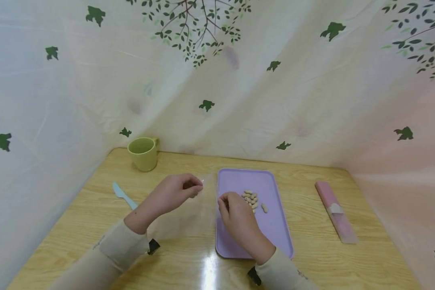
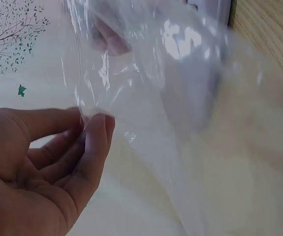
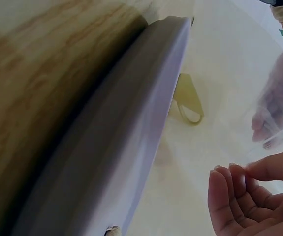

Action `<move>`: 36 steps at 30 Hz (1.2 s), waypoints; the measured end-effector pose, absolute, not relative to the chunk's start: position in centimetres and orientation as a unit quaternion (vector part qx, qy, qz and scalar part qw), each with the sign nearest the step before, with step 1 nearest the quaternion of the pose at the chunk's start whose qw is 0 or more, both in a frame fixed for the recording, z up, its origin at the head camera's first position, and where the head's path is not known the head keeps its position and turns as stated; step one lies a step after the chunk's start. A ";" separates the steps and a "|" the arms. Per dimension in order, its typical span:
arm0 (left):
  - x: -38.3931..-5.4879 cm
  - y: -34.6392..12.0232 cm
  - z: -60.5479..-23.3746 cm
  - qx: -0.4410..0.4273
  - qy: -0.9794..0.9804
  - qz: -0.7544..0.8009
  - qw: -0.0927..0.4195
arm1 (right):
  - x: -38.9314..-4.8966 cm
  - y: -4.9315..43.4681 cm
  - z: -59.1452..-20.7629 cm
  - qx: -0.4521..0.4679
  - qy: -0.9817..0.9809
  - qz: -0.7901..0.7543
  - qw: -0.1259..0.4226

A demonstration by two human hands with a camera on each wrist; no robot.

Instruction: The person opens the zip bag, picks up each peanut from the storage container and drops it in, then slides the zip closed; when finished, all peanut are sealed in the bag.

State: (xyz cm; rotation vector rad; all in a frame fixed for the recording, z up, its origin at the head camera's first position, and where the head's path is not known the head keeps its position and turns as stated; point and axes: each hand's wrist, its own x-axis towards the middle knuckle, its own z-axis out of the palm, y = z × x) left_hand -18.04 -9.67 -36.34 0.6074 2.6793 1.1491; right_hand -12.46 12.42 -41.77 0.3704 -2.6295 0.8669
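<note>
A clear plastic bag [image 1: 190, 219] hangs between both hands over the table, just left of the purple tray [image 1: 275, 241]. Thumb and fingertips of my left hand [image 1: 170, 194] pinch its upper edge; the left wrist view shows this hand [image 2: 47, 172] gripping the thin film [image 2: 151, 123]. My right hand [image 1: 239, 217] pinches the bag's other side above the tray's left rim, thumb meeting fingertips of that hand [image 3: 254, 196] in the right wrist view. Several peanuts [image 1: 253, 197] lie on the tray, partly hidden behind the right hand, with a single peanut [image 1: 264, 208] apart to the right.
At the back left stands a yellow-green mug [image 1: 143, 155]. A light blue knife [image 1: 122, 194] lies left of the left forearm, its lower part hidden. To the right lies a pink, slim case [image 1: 335, 211] with a pale band. Printed cloth walls surround the table's back and sides.
</note>
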 end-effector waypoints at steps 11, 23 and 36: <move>-18.4 -10.1 -38.2 0.151 0.884 0.435 0.084 | -12.7 13.1 -41.5 0.100 -0.941 0.320 0.050; -18.5 -10.2 -40.1 0.119 0.870 0.473 0.077 | -15.8 20.7 -39.5 0.014 -0.882 0.466 -0.065; -18.8 -10.1 -40.8 0.132 0.850 0.507 0.059 | -18.1 27.5 -41.1 -0.025 -0.916 0.365 -0.162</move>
